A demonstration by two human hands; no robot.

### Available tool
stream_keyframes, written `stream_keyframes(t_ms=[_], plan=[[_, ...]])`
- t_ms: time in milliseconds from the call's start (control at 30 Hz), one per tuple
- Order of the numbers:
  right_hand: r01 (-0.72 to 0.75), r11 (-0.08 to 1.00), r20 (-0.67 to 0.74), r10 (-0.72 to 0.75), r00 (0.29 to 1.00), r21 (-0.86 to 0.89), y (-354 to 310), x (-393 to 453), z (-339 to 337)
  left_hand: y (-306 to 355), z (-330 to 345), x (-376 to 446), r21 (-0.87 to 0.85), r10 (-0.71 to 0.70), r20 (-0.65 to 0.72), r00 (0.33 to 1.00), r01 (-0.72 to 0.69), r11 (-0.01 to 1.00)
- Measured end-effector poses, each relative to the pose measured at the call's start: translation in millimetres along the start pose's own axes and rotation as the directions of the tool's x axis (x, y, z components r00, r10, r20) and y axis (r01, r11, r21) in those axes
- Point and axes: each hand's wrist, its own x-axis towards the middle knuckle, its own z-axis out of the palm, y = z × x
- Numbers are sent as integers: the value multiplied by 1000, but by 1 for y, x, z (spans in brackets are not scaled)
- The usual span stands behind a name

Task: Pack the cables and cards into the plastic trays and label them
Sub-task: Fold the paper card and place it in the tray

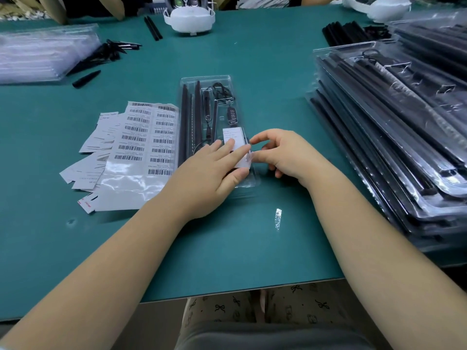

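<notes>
— One clear plastic tray lies lengthwise in the middle of the green table. What is in it?

— Long black rods down its left side, a coiled black cable at the far end, a small black remote below that, and a white card in the near right part.

— And the hands?

— The left hand lies flat over the near end of the tray, fingers straight, pressing a white label against the lid just by the card. The right hand sits at the tray's right edge with fingers curled; its thumb and forefinger meet at the label's right edge, seemingly pinching it, though the contact is small and hard to make out.

— What lies beside the tray?

— Touching its left side is a sheet of barcode labels, its lower part a bare glossy backing. Further left, loose grey-white cards lie fanned and overlapping. A small strip of shiny film lies on the table near the right forearm.

— Farther out?

— On the right, a tall stack of packed trays. At far left, a pile of empty clear trays with loose black pointed pieces beside it. At the far edge, a white headset and two black sticks.
</notes>
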Motion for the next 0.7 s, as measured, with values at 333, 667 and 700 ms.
stream_keyframes(t_ms=[333, 667, 700], plan=[[14, 978, -55, -26, 998, -210, -3, 3, 5, -2, -1, 1, 20, -28, 39, 999, 27, 999], [98, 976, -130, -125, 984, -195, 0, 3, 7, -6, 1, 2, 11, -29, 12, 1000, 29, 1000], [118, 965, -133, -152, 979, -233, 0, 3, 7, -6, 2, 2, 11, -29, 8, 1000, 29, 1000]])
